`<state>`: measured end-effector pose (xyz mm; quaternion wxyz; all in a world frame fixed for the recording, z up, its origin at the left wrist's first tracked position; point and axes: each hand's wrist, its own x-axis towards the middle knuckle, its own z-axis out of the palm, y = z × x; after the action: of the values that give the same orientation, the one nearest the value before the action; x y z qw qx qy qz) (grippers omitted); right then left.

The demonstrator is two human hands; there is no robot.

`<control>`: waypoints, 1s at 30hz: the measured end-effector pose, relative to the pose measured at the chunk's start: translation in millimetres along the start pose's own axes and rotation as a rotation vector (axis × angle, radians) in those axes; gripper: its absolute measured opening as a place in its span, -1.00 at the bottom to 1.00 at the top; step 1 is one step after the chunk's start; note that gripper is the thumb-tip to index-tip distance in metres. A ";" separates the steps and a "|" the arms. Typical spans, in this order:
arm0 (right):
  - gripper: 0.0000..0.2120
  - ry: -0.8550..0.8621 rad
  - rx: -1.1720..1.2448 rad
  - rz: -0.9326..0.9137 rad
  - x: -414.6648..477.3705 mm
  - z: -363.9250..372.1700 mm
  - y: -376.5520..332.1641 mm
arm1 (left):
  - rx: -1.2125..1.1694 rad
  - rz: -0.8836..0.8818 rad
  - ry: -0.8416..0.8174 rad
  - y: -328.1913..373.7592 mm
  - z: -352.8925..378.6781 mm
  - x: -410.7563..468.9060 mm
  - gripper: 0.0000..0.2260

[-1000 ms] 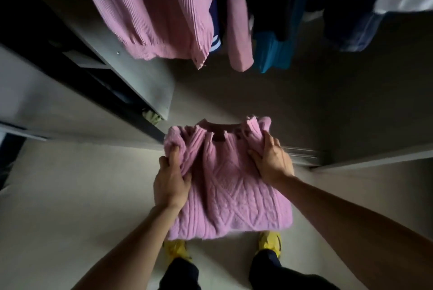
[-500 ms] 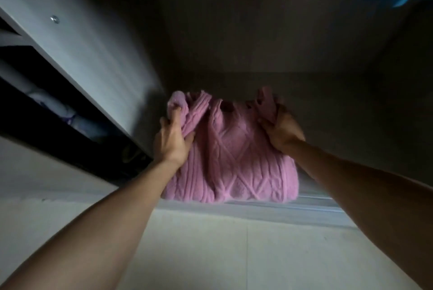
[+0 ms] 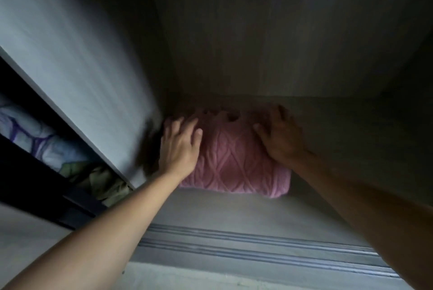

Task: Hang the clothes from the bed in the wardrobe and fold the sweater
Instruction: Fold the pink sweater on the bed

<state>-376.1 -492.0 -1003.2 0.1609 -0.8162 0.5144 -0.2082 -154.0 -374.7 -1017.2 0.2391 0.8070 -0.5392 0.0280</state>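
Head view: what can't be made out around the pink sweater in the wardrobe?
- Pink sweater side edges: head view, under the left hand and right hand.
- Its collar end: head view, lost in wardrobe shadow.
- Bundles left of the divider panel: head view, blurred, cut by dark shelf edges.

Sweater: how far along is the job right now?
Done: the sweater is folded and lies on the wardrobe floor. In hand: left hand and right hand rest flat on it. Left: pulling both hands away; hanging clothes are out of view, so unjudged.
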 end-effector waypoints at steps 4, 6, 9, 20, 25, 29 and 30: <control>-0.30 -0.137 -0.228 -0.346 -37.6 17.7 -13.7 | 0.259 0.117 -0.186 -14.4 22.4 -24.9 -0.34; -0.30 -0.254 -0.271 -0.246 -42.5 36.4 1.1 | 0.333 0.101 -0.257 -28.2 33.0 -22.6 -0.30; -0.31 -0.243 -0.240 -0.177 -35.0 52.3 16.4 | 0.387 0.109 -0.294 -35.6 42.3 -14.8 -0.31; -0.28 -0.437 -0.442 0.046 -18.3 41.3 -13.9 | 0.508 0.142 -0.366 -0.4 3.7 -33.7 -0.58; -0.54 -0.359 -0.509 -0.055 -72.8 -24.0 -61.7 | 0.421 0.144 -0.598 19.7 -76.4 -103.7 -0.72; -0.71 -0.448 -0.456 -0.105 -132.5 -74.6 -101.3 | 0.385 0.081 -0.756 30.9 -151.2 -148.8 -0.78; -0.72 -0.480 -0.453 -0.117 -145.9 -86.9 -111.6 | 0.373 0.066 -0.778 33.8 -169.8 -158.0 -0.78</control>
<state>-389.8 -317.1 -900.6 0.0799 -0.8850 0.4474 0.1009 -213.7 -178.8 -902.9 -0.1331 0.7691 -0.6005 -0.1737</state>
